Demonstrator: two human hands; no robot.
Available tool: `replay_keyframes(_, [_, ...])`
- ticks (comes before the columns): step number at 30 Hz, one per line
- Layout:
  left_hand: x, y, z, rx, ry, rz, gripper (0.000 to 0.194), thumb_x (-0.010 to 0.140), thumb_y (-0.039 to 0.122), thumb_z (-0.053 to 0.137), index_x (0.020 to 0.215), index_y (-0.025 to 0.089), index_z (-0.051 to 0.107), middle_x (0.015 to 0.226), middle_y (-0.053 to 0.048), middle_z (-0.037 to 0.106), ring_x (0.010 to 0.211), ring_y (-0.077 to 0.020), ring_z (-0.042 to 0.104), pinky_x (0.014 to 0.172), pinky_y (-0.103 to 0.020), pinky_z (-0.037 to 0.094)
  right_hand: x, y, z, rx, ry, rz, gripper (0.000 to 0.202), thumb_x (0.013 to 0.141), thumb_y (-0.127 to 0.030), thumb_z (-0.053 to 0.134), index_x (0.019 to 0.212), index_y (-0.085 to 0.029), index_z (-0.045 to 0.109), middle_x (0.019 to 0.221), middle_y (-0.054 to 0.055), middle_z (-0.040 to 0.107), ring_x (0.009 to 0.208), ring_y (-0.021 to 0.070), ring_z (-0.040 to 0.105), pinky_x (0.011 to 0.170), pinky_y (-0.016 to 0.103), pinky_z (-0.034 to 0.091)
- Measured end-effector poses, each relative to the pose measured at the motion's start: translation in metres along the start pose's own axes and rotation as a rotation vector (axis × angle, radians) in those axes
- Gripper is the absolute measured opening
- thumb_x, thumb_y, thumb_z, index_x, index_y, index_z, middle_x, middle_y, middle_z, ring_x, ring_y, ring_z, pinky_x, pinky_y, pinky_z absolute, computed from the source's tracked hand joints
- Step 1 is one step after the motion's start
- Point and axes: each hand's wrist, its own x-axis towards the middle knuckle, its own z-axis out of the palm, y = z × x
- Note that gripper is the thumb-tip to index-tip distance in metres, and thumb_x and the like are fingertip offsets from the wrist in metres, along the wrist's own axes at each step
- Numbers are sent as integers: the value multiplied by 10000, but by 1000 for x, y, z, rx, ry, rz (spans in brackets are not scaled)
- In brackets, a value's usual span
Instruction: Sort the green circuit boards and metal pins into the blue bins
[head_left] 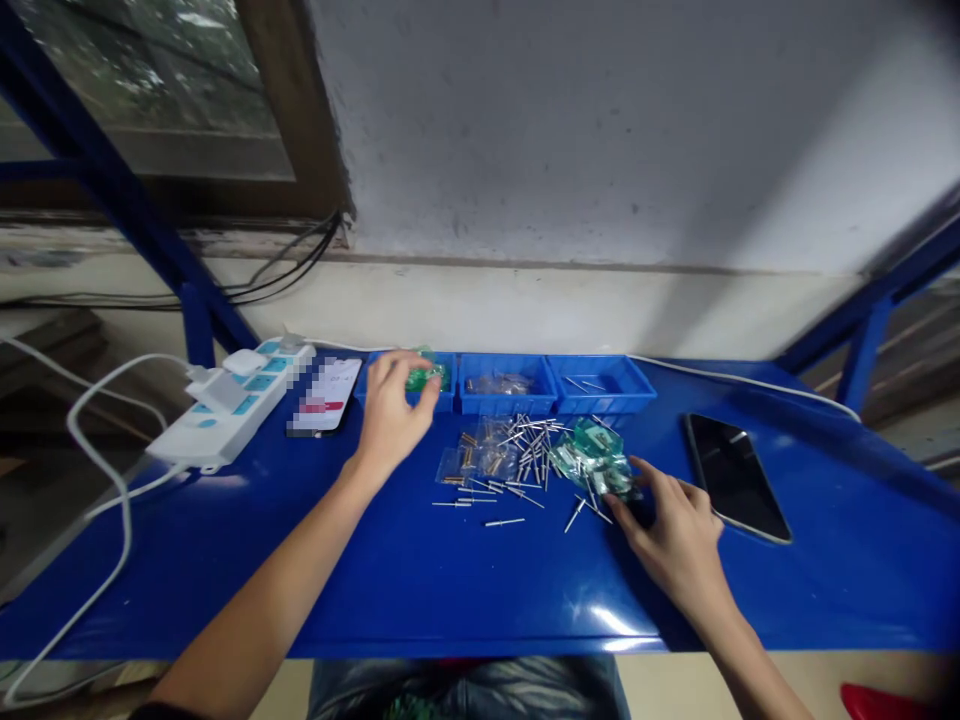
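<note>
My left hand (397, 415) is over the left blue bin (442, 400), thumb and fingers apart. Small green packets (429, 375) show in that bin, just beyond my fingertips. At the right edge of a pile of green clear packets (596, 455) is my right hand (675, 525), thumb and fingers spread. Its fingertips reach the pile's edge; I see no firm hold. Silver pop rivets (534, 450) lie loose left of that pile. Beside them are clear bags (487, 455) with brass-coloured pins inside.
The middle bin (508, 402) holds clear bags; the right bin (604, 400) holds a few rivets. A dark phone (736, 475) lies at the right. Another phone (326, 395) and a white power strip (232, 405) with cables are at the left. A wall stands behind the blue table (480, 590).
</note>
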Motion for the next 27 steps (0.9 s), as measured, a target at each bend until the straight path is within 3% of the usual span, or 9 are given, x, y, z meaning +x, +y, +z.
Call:
replay_keyframes(1, [-10, 6, 2, -32, -71, 24, 75, 816, 201, 514, 817, 196, 589, 925, -30, 623, 976, -207, 552, 912, -368, 405, 4, 1, 3, 101, 0, 24, 454, 760, -466, 560, 1155, -243, 527, 920, 70, 627, 938, 322, 506, 754, 490, 405])
replay_keyframes(4, [-35, 16, 8, -91, -261, -4, 141, 766, 103, 479, 675, 198, 529, 699, 13, 596, 758, -173, 544, 731, -294, 429, 20, -4, 7, 529, -4, 160, 432, 714, -401, 619, 1099, -220, 543, 769, 15, 542, 722, 198, 522, 644, 346, 428])
replay_keyframes(7, [-44, 14, 12, -61, -302, -19, 169, 748, 85, 463, 624, 196, 495, 626, 16, 547, 691, -169, 511, 658, -274, 409, 37, -21, 4, 927, 31, 280, 425, 656, -356, 691, 1038, -212, 571, 709, -26, 489, 619, 131, 491, 580, 278, 410])
replay_keyframes(9, [-42, 12, 12, -12, -281, -4, 175, 762, 95, 464, 625, 195, 505, 619, 14, 545, 689, -171, 508, 661, -278, 410, 48, -41, 0, 1037, 71, 279, 384, 655, -330, 706, 1004, -210, 599, 733, -18, 521, 647, 128, 513, 602, 275, 418])
replay_keyframes(11, [-34, 10, 9, 28, -238, 46, 157, 810, 133, 468, 699, 191, 563, 709, -2, 604, 759, -176, 534, 727, -291, 427, 60, -68, -3, 1026, 103, 183, 315, 692, -308, 686, 984, -210, 622, 793, 7, 563, 704, 143, 543, 637, 289, 429])
replay_keyframes(14, [-14, 8, 8, 117, -164, 122, 210, 883, 259, 465, 1020, 186, 606, 1093, -65, 629, 1053, -221, 520, 918, -365, 395, 81, -111, 2, 907, 166, -132, 153, 765, -269, 609, 896, -201, 651, 827, 24, 561, 762, 155, 545, 690, 313, 440])
replay_keyframes(17, [7, 0, 11, 273, -232, 93, 359, 893, 366, 459, 1154, 145, 568, 1207, -143, 589, 1155, -299, 488, 961, -480, 357, 98, -141, 20, 856, 184, -275, 109, 794, -221, 552, 828, -197, 653, 816, 24, 551, 801, 162, 540, 728, 327, 444])
replay_keyframes(22, [13, -13, 9, 290, -401, 175, 219, 887, 272, 466, 957, 187, 655, 978, -73, 697, 964, -244, 617, 914, -423, 412, 96, -142, 46, 839, 204, -258, 132, 798, -220, 539, 826, -199, 666, 840, 35, 517, 833, 178, 505, 735, 341, 440])
replay_keyframes(27, [0, -13, 2, 161, -273, 174, 246, 893, 238, 464, 1099, 209, 596, 1113, -63, 652, 1038, -225, 587, 943, -415, 404, 78, -135, 49, 725, 142, -317, 148, 818, -225, 525, 842, -230, 670, 697, -2, 495, 720, 172, 477, 712, 348, 400])
